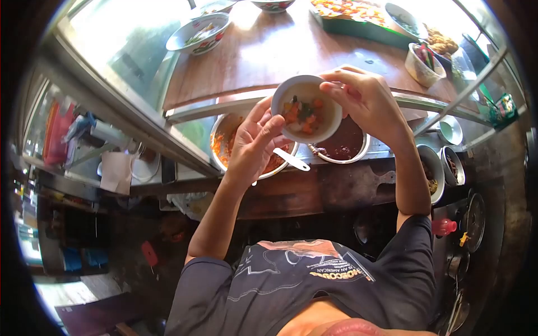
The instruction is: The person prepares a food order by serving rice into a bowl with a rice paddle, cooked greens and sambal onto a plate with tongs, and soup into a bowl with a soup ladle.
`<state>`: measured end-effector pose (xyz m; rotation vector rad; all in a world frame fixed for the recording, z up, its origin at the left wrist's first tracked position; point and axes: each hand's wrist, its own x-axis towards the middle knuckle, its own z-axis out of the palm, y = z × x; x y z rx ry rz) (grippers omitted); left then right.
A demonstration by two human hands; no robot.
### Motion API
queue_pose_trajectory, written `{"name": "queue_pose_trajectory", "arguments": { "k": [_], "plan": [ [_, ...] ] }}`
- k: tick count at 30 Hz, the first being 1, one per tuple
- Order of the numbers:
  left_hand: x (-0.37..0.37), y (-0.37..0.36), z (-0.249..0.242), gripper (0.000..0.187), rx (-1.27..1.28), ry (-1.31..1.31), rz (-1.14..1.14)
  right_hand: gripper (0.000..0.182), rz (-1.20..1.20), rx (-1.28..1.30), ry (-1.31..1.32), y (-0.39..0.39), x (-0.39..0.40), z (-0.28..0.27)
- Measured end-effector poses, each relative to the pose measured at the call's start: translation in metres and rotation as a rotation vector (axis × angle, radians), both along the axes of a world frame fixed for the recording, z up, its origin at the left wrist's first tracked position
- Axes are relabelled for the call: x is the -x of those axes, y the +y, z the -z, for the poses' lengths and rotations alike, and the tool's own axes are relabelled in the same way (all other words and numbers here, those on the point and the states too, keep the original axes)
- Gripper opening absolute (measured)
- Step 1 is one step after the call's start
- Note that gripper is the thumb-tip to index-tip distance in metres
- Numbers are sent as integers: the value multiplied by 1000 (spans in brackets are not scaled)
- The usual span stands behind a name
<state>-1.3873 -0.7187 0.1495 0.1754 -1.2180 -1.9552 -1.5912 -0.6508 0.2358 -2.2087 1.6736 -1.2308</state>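
A small white bowl of clear broth with orange pieces and green leaves is held between both hands. My left hand grips its left side, the thumb at the rim. On the upper right rim rest the closed fingers of my right hand. Below the bowl, a large white basin of orange-red food is partly hidden by my left hand, and a white spoon handle sticks out of it. Beside it stands a second basin with dark red sauce.
Beyond the hands is a wooden shelf with a patterned bowl, a green-edged tray and a tub of chillies. Metal frame bars run along both sides. More bowls stand at the right.
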Motion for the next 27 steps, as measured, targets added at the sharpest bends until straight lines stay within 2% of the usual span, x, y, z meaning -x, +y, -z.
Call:
{"name": "queue_pose_trajectory", "arguments": {
  "k": [3, 6, 9, 11, 13, 14, 16, 17, 19, 21, 23, 25, 27],
  "plan": [
    [-28, 20, 26, 51, -106, -11, -74, 18, -18, 42, -120, 8, -16, 10],
    [-69, 44, 51, 50, -159, -80, -113, 17, 86, 16, -267, 20, -36, 31],
    [-117, 66, 85, 51, -309, -132, -177, 16, 60, -265, -406, 23, -63, 68],
    [-152, 78, 105, 51, -400, -167, -259, 15, -31, -301, -419, 18, -98, 91],
    [-190, 89, 124, 51, -468, -204, -375, 15, -112, -474, -338, 13, -141, 98],
    [-208, 92, 130, 47, -514, -197, -458, 15, -209, -524, -466, 8, -166, 115],
    [-247, 94, 139, 43, -536, -174, -608, 14, -350, -629, -415, -6, -218, 124],
    [-268, 93, 144, 40, -544, -165, -681, 14, -474, -491, -374, -17, -245, 130],
    [-312, 83, 157, 35, -507, -175, -780, 14, -562, -432, -263, -48, -297, 146],
    [-359, 69, 165, 33, -480, -199, -847, 13, -566, -224, -357, -92, -358, 169],
    [-403, 55, 174, 31, -472, -210, -881, 15, -543, -211, -309, -148, -413, 169],
    [-440, 36, 179, 31, -456, -205, -913, 16, -492, -3, -279, -223, -464, 199],
    [-469, 19, 185, 32, -448, -190, -913, 16, -452, 105, -129, -302, -505, 225]
  ]
}}
